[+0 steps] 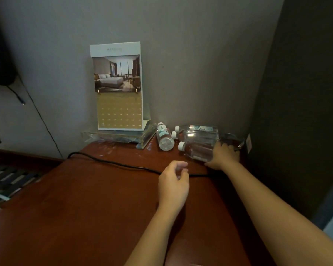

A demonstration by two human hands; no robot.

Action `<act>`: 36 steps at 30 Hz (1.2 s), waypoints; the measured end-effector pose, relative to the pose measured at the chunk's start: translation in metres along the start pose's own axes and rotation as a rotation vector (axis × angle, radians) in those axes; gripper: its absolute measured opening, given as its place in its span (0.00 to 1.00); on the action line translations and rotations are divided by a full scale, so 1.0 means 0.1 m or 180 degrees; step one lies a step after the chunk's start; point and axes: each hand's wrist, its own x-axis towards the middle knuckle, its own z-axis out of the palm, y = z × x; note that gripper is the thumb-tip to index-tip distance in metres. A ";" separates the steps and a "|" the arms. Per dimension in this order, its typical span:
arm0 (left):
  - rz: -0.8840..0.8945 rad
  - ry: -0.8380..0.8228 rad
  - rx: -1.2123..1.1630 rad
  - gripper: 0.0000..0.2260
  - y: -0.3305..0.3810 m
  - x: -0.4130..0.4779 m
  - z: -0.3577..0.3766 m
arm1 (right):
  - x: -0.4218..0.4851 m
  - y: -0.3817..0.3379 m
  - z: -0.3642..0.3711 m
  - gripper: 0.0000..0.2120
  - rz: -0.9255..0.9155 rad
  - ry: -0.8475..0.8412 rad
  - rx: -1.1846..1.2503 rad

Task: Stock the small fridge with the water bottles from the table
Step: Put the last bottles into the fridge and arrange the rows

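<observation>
Four bottles (164,139) beside calendar (119,104); right hand (224,155) grips one; cable (112,162) crosses table (85,208).

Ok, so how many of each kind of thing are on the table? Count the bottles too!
Water bottles: 4, counting white caps, all lying down
Calendar: 1
Clear stand: 1
Black cable: 1
Total: 7

Four white-capped water bottles (197,134), lying sideways, far corner of table (104,198), nearest bottle (198,151) gripped by right hand (226,155)
</observation>
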 end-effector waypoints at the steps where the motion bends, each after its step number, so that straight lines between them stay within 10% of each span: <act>1: -0.0025 -0.0002 -0.0001 0.08 -0.01 0.00 -0.01 | -0.01 0.01 0.00 0.44 -0.0028 -0.0010 0.0038; 12: -0.0052 0.0179 -0.0245 0.12 0.04 0.00 0.00 | -0.74 -0.15 0.04 0.31 0.0052 0.0919 0.1529; 21: -0.0313 -0.1137 -0.1678 0.22 0.24 -0.13 -0.06 | -1.67 -0.07 -0.05 0.18 -0.0347 -0.0519 0.4839; 36: -0.0398 -0.1993 -0.1347 0.28 0.29 -0.28 -0.04 | -1.80 0.21 0.05 0.37 -0.0860 -0.0186 0.3151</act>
